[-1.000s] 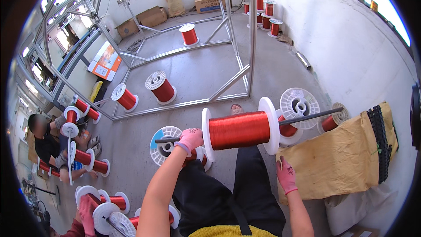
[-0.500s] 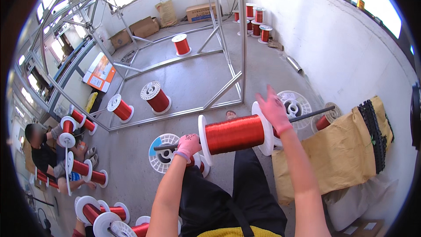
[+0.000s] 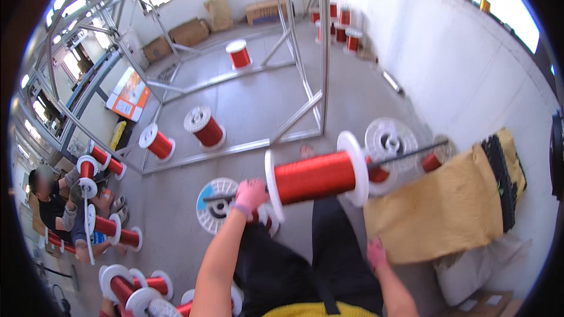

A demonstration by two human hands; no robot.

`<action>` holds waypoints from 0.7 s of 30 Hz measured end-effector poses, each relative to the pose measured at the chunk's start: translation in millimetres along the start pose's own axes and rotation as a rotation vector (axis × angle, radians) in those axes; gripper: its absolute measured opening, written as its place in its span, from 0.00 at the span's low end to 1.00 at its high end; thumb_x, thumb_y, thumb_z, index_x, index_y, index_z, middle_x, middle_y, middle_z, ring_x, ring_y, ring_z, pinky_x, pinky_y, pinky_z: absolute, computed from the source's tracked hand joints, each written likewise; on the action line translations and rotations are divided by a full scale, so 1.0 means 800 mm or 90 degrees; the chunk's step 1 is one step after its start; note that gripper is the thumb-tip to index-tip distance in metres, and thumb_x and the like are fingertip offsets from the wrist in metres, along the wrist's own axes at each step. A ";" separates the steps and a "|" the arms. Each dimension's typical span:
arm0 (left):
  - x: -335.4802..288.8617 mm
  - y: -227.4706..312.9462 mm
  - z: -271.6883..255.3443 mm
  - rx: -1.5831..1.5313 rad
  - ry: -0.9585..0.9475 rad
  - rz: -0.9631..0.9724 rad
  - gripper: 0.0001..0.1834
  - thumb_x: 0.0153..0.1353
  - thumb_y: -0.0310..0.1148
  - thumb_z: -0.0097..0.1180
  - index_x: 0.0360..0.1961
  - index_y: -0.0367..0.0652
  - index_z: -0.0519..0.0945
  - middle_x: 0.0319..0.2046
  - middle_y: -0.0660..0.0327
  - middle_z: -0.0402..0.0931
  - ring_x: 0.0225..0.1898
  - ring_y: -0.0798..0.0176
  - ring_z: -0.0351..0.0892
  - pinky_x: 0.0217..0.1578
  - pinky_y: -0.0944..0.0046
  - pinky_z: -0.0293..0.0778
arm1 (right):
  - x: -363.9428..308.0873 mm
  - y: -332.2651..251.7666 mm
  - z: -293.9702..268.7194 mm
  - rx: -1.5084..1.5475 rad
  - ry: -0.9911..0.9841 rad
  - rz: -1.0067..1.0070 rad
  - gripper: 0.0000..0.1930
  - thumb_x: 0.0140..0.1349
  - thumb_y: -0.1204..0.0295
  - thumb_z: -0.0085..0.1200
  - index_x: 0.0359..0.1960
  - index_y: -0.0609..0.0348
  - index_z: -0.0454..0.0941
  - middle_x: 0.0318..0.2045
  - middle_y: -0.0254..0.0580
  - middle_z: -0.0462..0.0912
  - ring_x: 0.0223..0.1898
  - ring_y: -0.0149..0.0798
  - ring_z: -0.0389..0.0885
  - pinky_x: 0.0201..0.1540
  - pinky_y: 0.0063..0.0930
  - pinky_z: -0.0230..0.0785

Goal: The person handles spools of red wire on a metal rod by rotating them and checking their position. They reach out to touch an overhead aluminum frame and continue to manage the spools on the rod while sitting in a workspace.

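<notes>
A large spool of red wire [image 3: 314, 178] with white flanges lies sideways in front of my legs. A dark rod [image 3: 405, 155] runs through its core and sticks out at both ends. My left hand [image 3: 251, 195], in a pink glove, is closed around the rod just beside the left flange. My right hand [image 3: 376, 253], also gloved in pink, is low beside my right thigh, by the near left edge of a brown paper sheet [image 3: 435, 214]. It is apart from the spool, and its blurred fingers do not show clearly what they do.
Standing spools [image 3: 204, 127] are inside and near a metal frame [image 3: 235, 151]. More spools [image 3: 352, 40] stand by the right wall. White-flanged spools [image 3: 214, 205] stand on the floor around my legs. At left a seated person [image 3: 56, 211] is among several spools.
My right hand has left the spool's right flange and dropped to beside my right thigh. My left hand stays at the left flange, and the spool keeps nearly the same place.
</notes>
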State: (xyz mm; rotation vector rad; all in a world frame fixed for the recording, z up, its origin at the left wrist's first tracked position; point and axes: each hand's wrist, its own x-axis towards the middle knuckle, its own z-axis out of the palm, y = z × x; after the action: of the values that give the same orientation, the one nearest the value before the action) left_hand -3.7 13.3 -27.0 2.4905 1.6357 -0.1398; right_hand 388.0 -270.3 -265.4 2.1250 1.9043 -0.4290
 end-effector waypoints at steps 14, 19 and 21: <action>-0.014 0.020 -0.032 -0.007 -0.088 -0.097 0.16 0.49 0.43 0.52 0.32 0.46 0.83 0.33 0.51 0.81 0.37 0.50 0.81 0.39 0.54 0.75 | 0.020 -0.034 -0.178 0.509 0.312 0.089 0.19 0.66 0.66 0.40 0.55 0.62 0.66 0.46 0.53 0.76 0.48 0.53 0.74 0.49 0.38 0.66; -0.014 0.023 -0.036 -0.011 -0.104 -0.108 0.15 0.48 0.42 0.52 0.32 0.45 0.83 0.33 0.52 0.81 0.38 0.50 0.80 0.39 0.55 0.75 | 0.001 -0.051 -0.271 0.677 0.328 0.152 0.21 0.66 0.63 0.40 0.56 0.65 0.66 0.54 0.54 0.71 0.56 0.51 0.69 0.56 0.35 0.62; -0.015 0.027 -0.040 -0.013 -0.094 -0.107 0.15 0.48 0.41 0.52 0.32 0.45 0.83 0.34 0.52 0.81 0.38 0.50 0.80 0.39 0.55 0.75 | 0.015 -0.046 -0.311 0.735 0.339 0.147 0.21 0.66 0.63 0.40 0.55 0.65 0.67 0.54 0.52 0.71 0.57 0.49 0.69 0.56 0.33 0.61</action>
State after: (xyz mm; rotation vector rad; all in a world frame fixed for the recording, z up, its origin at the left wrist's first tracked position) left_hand 11.2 0.1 8.0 2.2653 1.7714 -0.3169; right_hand 364.5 -160.9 -40.2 3.4161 1.7851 -1.2366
